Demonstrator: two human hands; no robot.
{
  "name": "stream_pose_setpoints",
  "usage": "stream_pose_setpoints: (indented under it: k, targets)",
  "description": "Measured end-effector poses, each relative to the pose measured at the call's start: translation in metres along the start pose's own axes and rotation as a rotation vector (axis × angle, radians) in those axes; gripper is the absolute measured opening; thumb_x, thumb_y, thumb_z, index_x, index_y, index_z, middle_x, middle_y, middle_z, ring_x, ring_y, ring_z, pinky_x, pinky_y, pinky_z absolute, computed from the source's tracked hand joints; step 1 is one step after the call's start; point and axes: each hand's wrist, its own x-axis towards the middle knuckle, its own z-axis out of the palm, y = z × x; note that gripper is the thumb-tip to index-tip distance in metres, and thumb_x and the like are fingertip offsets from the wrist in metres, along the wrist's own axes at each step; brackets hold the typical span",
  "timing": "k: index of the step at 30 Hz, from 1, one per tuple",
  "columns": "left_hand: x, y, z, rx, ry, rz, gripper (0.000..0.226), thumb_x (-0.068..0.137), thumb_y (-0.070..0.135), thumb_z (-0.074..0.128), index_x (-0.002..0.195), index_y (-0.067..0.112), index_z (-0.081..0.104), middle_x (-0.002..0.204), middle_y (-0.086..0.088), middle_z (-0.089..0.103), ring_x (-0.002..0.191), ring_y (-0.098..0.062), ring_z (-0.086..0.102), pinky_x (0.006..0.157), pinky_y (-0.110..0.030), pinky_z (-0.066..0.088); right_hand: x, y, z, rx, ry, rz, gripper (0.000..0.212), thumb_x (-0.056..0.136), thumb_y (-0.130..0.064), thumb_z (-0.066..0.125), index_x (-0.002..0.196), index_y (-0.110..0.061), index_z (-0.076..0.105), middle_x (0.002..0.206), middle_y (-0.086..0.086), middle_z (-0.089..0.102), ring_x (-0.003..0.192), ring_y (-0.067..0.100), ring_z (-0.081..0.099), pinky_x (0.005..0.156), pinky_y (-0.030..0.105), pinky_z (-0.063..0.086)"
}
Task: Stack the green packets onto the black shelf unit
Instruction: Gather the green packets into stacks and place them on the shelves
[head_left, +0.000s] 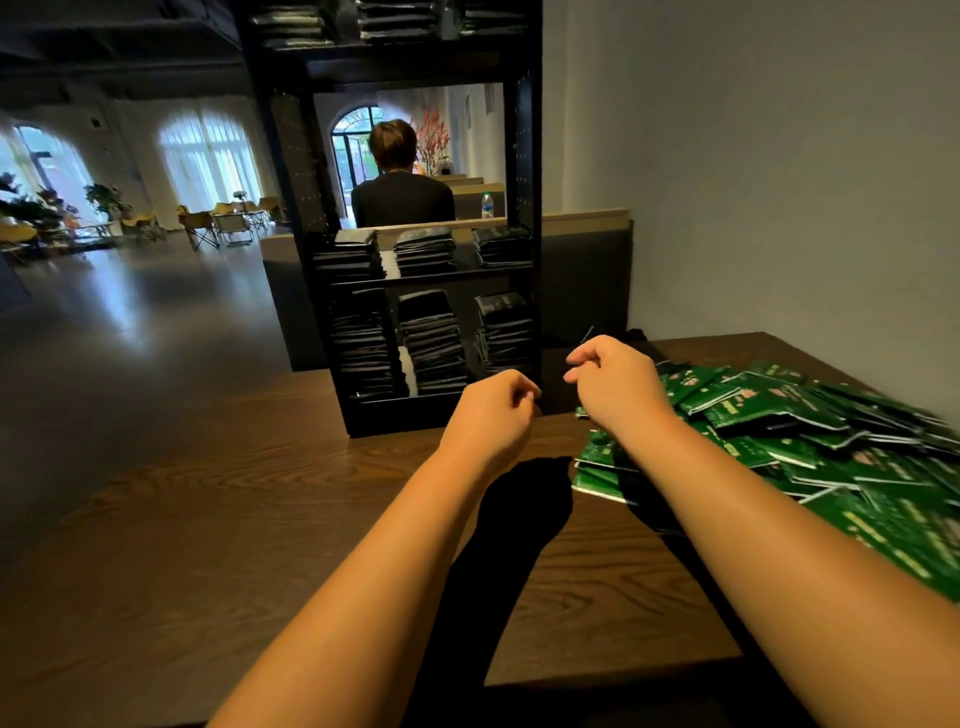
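Head view, notes from beside the counter (234, 519). Left hand (493, 410): fingers curled in to a loose fist, nothing seen in it, touching nothing. Right hand (615, 387): fingers also curled, thumb and forefinger a little apart, nothing visible between them. The two hands are near each other but apart, raised above the wood in front of the lower right corner of the black shelf unit (527, 156). Both forearms are bare and reach forward side by side; the right one passes over the near edge of the green packets (810, 415).

Count: two hands, one shelf unit. Three stacks (423, 252) on the middle tier, three on the bottom tier, and three partly seen on the top. Loose packets lie in one sprawling heap on the counter's right side by the wall, too many to count.

Through the shelf's open gap: one seated person (402, 200), back turned, with one bottle (487, 205) beside them.
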Motion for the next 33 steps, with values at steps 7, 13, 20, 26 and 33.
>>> stream_pose_setpoints:
  k: [7,13,20,26,33]
  targets:
    - [-0.007,0.031,0.057,0.154,-0.592,0.132,0.087,0.086,0.045,0.085,0.159,0.026,0.043,0.151,-0.006,0.054,0.14,-0.026,0.052,0.118,-0.042,0.044,-0.029,0.065,-0.048,-0.374,-0.139,0.143,0.05,0.094,-0.002,0.053,0.129,-0.032,0.072,0.129,0.006,0.068,0.086,0.022,0.068,0.064,0.031,0.051]
    - [-0.014,0.01,0.096,0.238,-0.402,0.216,0.097,0.066,0.089,0.076,0.138,0.028,0.057,0.134,0.002,0.066,0.126,-0.025,0.06,0.107,-0.049,0.053,-0.056,0.109,-0.042,-0.492,-0.173,0.032,0.065,0.094,0.004,0.049,0.152,-0.022,0.06,0.167,0.001,0.045,0.155,0.022,0.037,0.128,0.038,0.031]
    - [-0.014,-0.005,0.092,0.199,-0.277,0.266,0.082,0.079,0.074,0.082,0.138,0.021,0.062,0.128,-0.004,0.07,0.118,-0.028,0.064,0.096,-0.046,0.055,-0.062,0.114,-0.025,-0.32,-0.111,0.003,0.059,0.098,0.002,0.049,0.144,-0.03,0.068,0.159,-0.008,0.055,0.148,0.018,0.046,0.124,0.033,0.035]
    - [-0.008,-0.015,0.077,-0.019,-0.199,0.142,0.066,0.085,0.033,0.092,0.145,0.025,0.064,0.138,0.003,0.067,0.125,-0.013,0.062,0.102,-0.026,0.045,-0.061,0.097,-0.021,-0.091,-0.136,0.049,0.067,0.095,0.008,0.049,0.141,-0.038,0.067,0.145,-0.018,0.062,0.108,0.008,0.067,0.064,0.017,0.047]
    - [-0.005,-0.026,0.07,-0.449,-0.057,-0.085,0.044,0.086,0.006,0.084,0.119,0.034,0.074,0.111,0.01,0.076,0.101,-0.004,0.073,0.095,-0.032,0.06,-0.045,0.079,-0.003,0.086,-0.108,0.092,0.058,0.095,0.002,0.054,0.136,-0.037,0.066,0.127,-0.014,0.068,0.08,0.011,0.066,0.066,0.029,0.052]
